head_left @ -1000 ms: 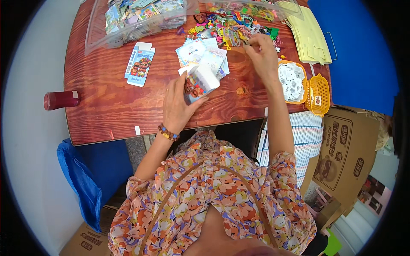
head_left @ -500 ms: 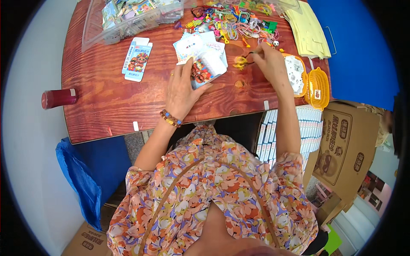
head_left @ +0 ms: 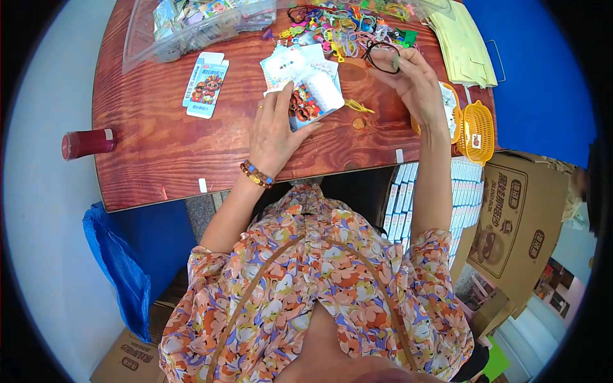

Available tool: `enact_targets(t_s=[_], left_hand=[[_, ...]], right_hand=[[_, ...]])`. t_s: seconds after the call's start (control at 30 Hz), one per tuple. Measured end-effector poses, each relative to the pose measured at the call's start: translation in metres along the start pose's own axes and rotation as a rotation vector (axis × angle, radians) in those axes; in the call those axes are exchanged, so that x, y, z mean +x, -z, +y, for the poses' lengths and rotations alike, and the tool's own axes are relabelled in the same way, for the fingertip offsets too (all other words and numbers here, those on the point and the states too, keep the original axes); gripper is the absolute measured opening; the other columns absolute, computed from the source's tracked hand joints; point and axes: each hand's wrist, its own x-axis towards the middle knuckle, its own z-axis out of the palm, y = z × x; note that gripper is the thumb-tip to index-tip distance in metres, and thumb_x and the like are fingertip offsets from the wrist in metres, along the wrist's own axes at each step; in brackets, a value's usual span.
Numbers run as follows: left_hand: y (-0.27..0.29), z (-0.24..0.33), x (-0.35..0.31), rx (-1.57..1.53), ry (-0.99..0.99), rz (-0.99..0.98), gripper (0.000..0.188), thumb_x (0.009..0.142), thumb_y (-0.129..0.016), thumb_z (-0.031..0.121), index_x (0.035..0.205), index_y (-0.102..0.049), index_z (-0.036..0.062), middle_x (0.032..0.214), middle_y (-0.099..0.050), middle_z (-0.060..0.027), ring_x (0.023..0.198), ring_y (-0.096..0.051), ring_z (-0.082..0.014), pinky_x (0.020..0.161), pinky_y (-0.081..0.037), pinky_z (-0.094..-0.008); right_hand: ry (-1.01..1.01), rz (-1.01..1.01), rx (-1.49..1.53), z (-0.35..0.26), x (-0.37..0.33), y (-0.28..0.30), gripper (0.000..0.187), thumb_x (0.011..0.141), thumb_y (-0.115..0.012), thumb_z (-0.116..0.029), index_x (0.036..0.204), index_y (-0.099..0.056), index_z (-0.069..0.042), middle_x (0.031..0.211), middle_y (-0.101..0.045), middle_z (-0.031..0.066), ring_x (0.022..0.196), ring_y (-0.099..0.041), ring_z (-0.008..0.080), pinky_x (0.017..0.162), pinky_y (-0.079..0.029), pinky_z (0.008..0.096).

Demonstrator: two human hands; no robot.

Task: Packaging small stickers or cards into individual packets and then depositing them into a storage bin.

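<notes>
Right now my left hand (head_left: 274, 137) is wrapped around a small blue-and-white picture box (head_left: 310, 107), fingers along its near-left side and thumb stretched out beneath, gripping it at a tilt. Everything else I'll place from that box. To its right and a little beyond it, my right hand (head_left: 416, 83) is raised with the palm partly turned up, thumb and fingers pinching a thin black loop (head_left: 371, 66), which hangs out on the side towards the box. Just right of the box, a yellow band (head_left: 359, 106) lies on the red-brown wooden table (head_left: 191, 153).

Directly beyond the box, and partly covered by it, are pale printed cards (head_left: 287, 62); past those sits a colourful heap of elastic bands and charms (head_left: 345, 39). Left of the box lies a flat blue carton (head_left: 207, 89), with a clear plastic bin (head_left: 142, 56) farther beyond. Well to the right of the box is an orange-yellow basket (head_left: 488, 133), and farther beyond that, a stack of yellow sheets (head_left: 461, 54).
</notes>
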Motion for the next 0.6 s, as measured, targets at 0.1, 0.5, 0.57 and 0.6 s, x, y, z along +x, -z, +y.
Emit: enact_targets(t_s=[0.1,0.5,0.57,0.6], left_hand=[[-0.003,0.001,0.001,-0.013,0.025,-0.041,0.084,0.071,-0.085,0.038,0.137,-0.047,0.0047,0.112,-0.056,-0.0149,0.100,-0.060,-0.0343,0.079,-0.053,-0.0445],[-0.008,0.009,0.003,-0.029,-0.022,-0.057,0.085,0.069,-0.086,0.032,0.138,-0.045,0.0059,0.113,-0.055,-0.0147,0.100,-0.058,-0.0347,0.081,-0.052,-0.0453],[-0.008,0.007,0.001,-0.032,0.010,-0.094,0.085,0.069,-0.086,0.032,0.139,-0.044,0.0063,0.112,-0.055,-0.0148,0.099,-0.058,-0.0349,0.080,-0.052,-0.0451],[-0.008,0.005,-0.001,-0.024,0.017,-0.088,0.085,0.069,-0.086,0.032,0.139,-0.044,0.0063,0.112,-0.055,-0.0148,0.099,-0.058,-0.0349,0.080,-0.052,-0.0451]], right_hand=[[-0.021,-0.013,0.086,0.003,-0.002,-0.009,0.018,0.101,-0.044,-0.009,0.117,-0.053,-0.003,0.119,-0.064,0.0182,0.113,-0.065,0.0273,0.099,-0.052,0.0533],[-0.204,-0.054,-0.845,0.015,-0.019,-0.056,0.016,0.093,-0.067,-0.018,0.096,-0.065,-0.002,0.082,-0.065,-0.0015,0.072,-0.060,0.0040,0.059,-0.043,0.0192],[-0.053,-0.010,-1.202,0.014,-0.021,-0.072,0.017,0.092,-0.067,-0.015,0.100,-0.067,0.000,0.085,-0.067,0.0027,0.077,-0.063,0.0080,0.065,-0.049,0.0257],[-0.048,-0.020,-1.198,0.017,-0.023,-0.075,0.017,0.092,-0.067,-0.015,0.100,-0.067,0.000,0.085,-0.067,0.0027,0.077,-0.063,0.0080,0.065,-0.049,0.0257]])
